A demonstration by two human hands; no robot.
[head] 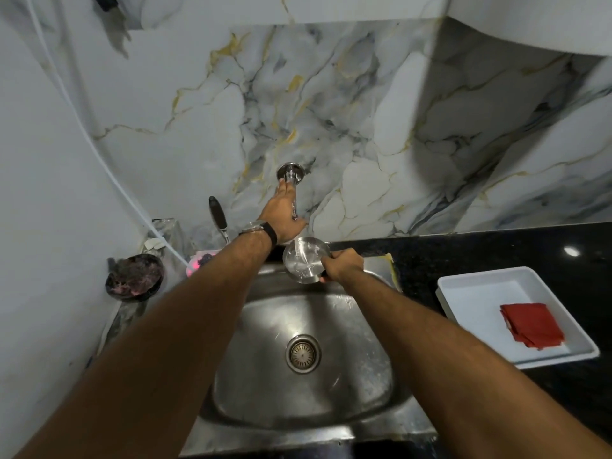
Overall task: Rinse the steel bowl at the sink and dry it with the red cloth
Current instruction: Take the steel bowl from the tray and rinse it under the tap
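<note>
On the far left, a plain white wall [36, 193] meets a ledge with a dark round dish [135, 277] holding a purplish scrubber. Next to it, a marble wall [185, 111] with grey and gold veins rises behind the steel sink [361, 385]. The left hand [283, 213], fingers stretched flat, rests on the shiny tap [291, 173]. Just below it, the steel bowl [306, 260] catches water above the sink; the right hand [342, 266] grips its right rim. Further right, on the black speckled counter [463, 253], a white square tray [477, 293] holds the folded red cloth [531, 324], well apart from both hands.
</note>
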